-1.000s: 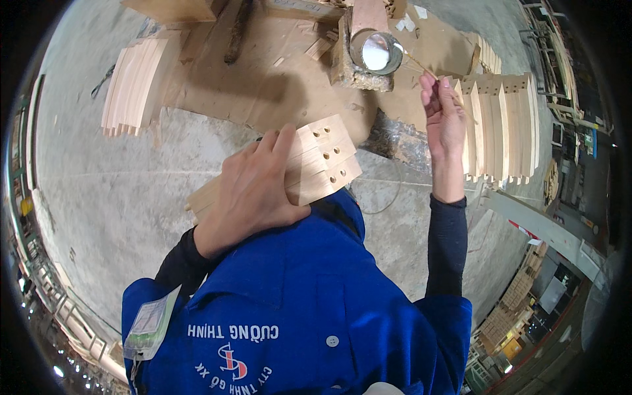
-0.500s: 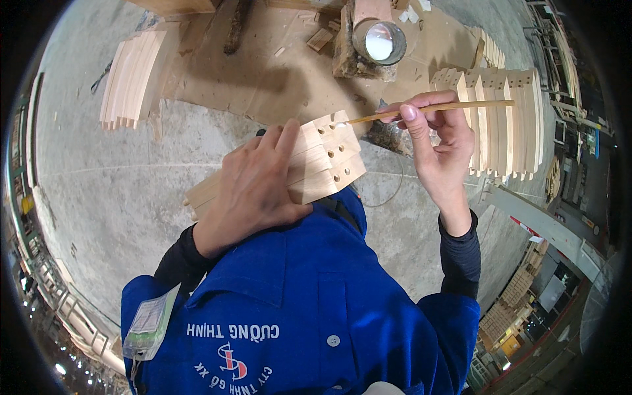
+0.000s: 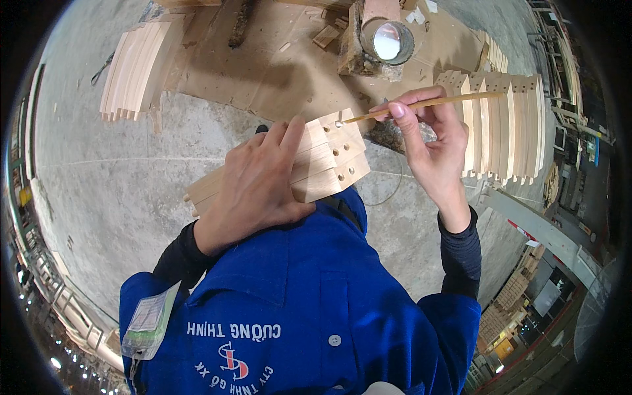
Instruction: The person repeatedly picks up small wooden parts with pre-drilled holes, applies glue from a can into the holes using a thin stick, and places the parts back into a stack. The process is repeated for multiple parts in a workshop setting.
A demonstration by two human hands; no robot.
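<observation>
My left hand is closed over a bundle of pale wooden pieces, holding them side by side against my lap. Their end faces, turned to the right, carry several round drilled holes. Between the thumb and fingers of my right hand is a thin wooden stick. The stick's left tip touches the hole nearest the far edge of the bundle, where a little white shows. Its other end sticks out to the right, above a row of similar wooden pieces.
A round can of white liquid stands on a block at the back. Stacked curved wooden pieces lie at the left and the right. Brown cardboard with wood scraps covers part of the concrete floor. A grey metal beam runs along the right.
The stick's tip has stayed at the far hole, while its right end has swung slightly left and away from me. My left hand keeps its hold on the bundle.
</observation>
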